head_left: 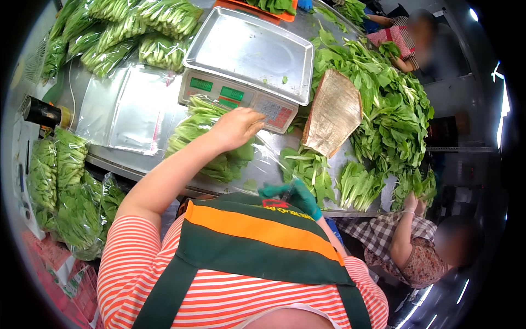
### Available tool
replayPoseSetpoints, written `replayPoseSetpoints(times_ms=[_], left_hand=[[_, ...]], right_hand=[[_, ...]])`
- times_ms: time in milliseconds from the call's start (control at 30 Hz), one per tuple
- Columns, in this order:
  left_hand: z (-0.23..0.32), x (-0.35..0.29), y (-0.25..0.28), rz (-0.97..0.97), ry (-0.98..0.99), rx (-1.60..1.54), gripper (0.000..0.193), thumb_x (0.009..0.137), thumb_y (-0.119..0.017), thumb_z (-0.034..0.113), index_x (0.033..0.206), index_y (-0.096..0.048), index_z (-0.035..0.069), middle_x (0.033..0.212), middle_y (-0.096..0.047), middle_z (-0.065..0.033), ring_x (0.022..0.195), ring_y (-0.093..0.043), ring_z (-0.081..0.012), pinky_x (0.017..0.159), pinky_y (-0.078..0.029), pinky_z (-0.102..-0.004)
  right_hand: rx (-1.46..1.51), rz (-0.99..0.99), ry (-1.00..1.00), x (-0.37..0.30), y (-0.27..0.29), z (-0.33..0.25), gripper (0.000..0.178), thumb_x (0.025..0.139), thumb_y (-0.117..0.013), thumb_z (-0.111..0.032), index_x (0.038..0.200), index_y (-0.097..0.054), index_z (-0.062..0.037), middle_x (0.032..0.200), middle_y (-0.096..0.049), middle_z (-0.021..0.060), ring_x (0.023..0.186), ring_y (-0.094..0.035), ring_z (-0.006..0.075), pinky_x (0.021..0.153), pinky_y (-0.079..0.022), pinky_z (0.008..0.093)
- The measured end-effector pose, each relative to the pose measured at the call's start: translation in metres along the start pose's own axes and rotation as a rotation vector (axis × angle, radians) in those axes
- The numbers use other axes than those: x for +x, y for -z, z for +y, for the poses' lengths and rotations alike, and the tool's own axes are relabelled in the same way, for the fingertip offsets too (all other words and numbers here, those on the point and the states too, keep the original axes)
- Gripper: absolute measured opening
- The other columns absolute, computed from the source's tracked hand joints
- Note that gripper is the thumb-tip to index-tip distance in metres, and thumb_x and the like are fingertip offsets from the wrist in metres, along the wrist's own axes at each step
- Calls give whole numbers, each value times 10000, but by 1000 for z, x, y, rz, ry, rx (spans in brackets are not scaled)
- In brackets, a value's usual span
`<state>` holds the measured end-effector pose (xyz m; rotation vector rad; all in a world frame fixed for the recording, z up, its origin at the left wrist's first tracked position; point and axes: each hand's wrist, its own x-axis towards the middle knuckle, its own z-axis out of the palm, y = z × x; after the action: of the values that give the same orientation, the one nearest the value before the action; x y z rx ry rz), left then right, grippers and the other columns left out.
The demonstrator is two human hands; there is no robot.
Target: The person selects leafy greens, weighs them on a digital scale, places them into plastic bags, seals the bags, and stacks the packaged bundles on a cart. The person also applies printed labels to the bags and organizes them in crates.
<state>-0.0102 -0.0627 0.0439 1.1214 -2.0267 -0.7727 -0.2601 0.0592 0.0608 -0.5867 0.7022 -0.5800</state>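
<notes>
The bare left hand (236,129) has its fingers loosely straightened and lying together, gripping nothing that shows; their tips are right at the front panel of the scale (251,100), and whether they touch its keys cannot be told. A careless brush there might press a key and upset the reading. The gloved right hand (298,198) is bent close to the apron, in front of the scale; whether it grasps anything cannot be made out.

Under the left wrist, just in front of the scale, lies the bunch of greens (224,167). The forearm crosses over it, so leaning down could bruise stems or crush leaves, and a sweep of that arm might drag it toward the person.

Left of the scale, the slick clear bags (137,112) could slide if an elbow caught them. Right of it, the brown board (334,112) sits among loose leaves (383,104); a knock could shift it and scatter them.
</notes>
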Motion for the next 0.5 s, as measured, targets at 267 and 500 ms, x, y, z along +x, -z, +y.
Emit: replayPoseSetpoints(times_ms=[267, 500], left_hand=[[-9, 1, -32, -471, 95, 497, 262, 725, -673, 301, 815, -655, 56, 874, -629, -118, 921, -575, -283, 819, -422, -398], [78, 21, 126, 425, -113, -254, 112, 772, -668, 65, 865, -631, 16, 782, -609, -29, 741, -552, -99, 694, -447, -242]], right_hand=[[-201, 263, 22, -23, 8, 38, 271, 893, -513, -104, 1106, -561, 55, 1112, -599, 126, 982, -579, 160, 868, -434, 267], [-1003, 238, 807, -24, -71, -106, 166, 884, -535, -154, 868, -608, -5, 864, -630, 115, 763, -603, 185, 757, -462, 319]])
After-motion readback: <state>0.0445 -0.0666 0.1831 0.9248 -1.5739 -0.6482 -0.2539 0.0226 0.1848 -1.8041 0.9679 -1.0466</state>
